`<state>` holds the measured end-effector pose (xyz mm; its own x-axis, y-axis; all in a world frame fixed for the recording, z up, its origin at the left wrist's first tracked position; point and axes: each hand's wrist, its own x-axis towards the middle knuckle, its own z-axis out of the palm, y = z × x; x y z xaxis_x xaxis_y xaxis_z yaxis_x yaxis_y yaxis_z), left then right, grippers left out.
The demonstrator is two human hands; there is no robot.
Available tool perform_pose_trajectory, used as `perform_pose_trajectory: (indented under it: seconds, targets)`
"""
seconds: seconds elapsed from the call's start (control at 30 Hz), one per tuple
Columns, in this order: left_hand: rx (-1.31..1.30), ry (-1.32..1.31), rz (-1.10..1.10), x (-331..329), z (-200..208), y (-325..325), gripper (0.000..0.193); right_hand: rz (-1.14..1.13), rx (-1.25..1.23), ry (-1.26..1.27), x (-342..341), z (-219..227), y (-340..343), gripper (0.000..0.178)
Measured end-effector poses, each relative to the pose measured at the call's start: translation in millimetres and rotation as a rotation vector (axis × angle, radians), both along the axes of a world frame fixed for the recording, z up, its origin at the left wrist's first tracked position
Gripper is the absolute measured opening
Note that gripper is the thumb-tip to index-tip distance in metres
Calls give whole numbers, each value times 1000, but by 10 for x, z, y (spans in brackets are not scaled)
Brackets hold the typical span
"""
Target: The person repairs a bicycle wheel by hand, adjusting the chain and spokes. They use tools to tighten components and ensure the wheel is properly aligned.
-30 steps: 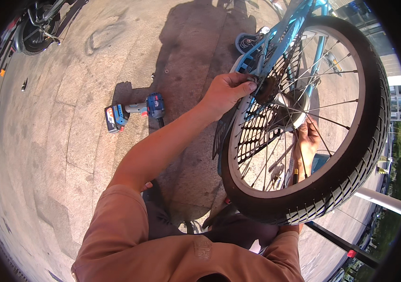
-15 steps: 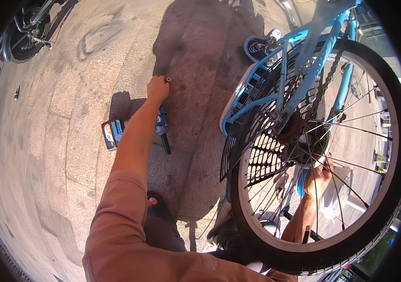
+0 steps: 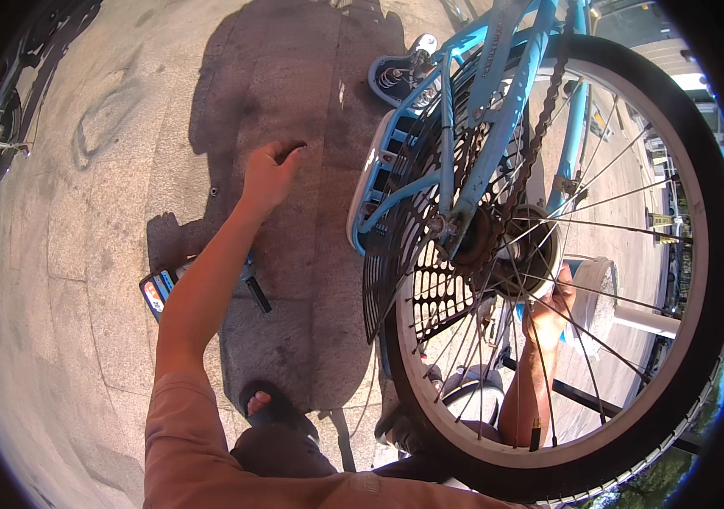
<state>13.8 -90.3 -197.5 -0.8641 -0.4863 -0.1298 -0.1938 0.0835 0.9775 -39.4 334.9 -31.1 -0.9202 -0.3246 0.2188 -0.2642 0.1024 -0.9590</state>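
Note:
My left hand point(image 3: 269, 176) hangs over the shaded paving, left of the bicycle, with thumb and forefinger bent together. Something dark shows at their tips, too small to make out. Behind the spokes, my right hand point(image 3: 551, 310) is closed at the lower side of the wheel hub point(image 3: 540, 250); part of its fingers is hidden. The wheel point(image 3: 705, 161) sits in a light blue bicycle frame point(image 3: 506, 127) with a rusty chain point(image 3: 531, 127). Below my left forearm lies a cordless impact wrench with a blue battery point(image 3: 157, 293) and a black socket point(image 3: 258, 295), its body mostly covered.
A small nut-like piece point(image 3: 214, 192) lies on the paving. Against the wheel are a black slotted guard point(image 3: 442, 297) and a blue rack point(image 3: 366, 182). A sprung saddle point(image 3: 396, 81) is beyond. Behind the wheel stands a white bucket point(image 3: 599, 284). My sandalled foot point(image 3: 260, 403) is below.
My view has swung right, so the bicycle and wrench sit further left. The small round piece at my left fingertips no longer shows there; a similar piece lies on the paving.

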Motion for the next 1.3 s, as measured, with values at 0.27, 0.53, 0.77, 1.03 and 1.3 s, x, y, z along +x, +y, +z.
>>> perform_pose_trajectory:
  seconds: [0.27, 0.53, 0.77, 1.03, 1.3]
  targets:
    - [517, 558, -352, 396, 1388, 976, 26, 78, -49, -49, -54, 43, -43, 24]
    - [379, 402, -336, 346, 1523, 1004, 23, 84, -71, -35, -37, 89, -167, 14]
    - [375, 386, -349, 352, 1565, 1058, 27, 101, 1, -20, -29, 101, -170, 20]
    - [471, 375, -360, 345, 1522, 994, 34, 87, -12, -44, -32, 102, -163, 21]
    - [485, 438, -352, 347, 1450, 987, 35, 28, 25, -24, -40, 81, -129, 9]
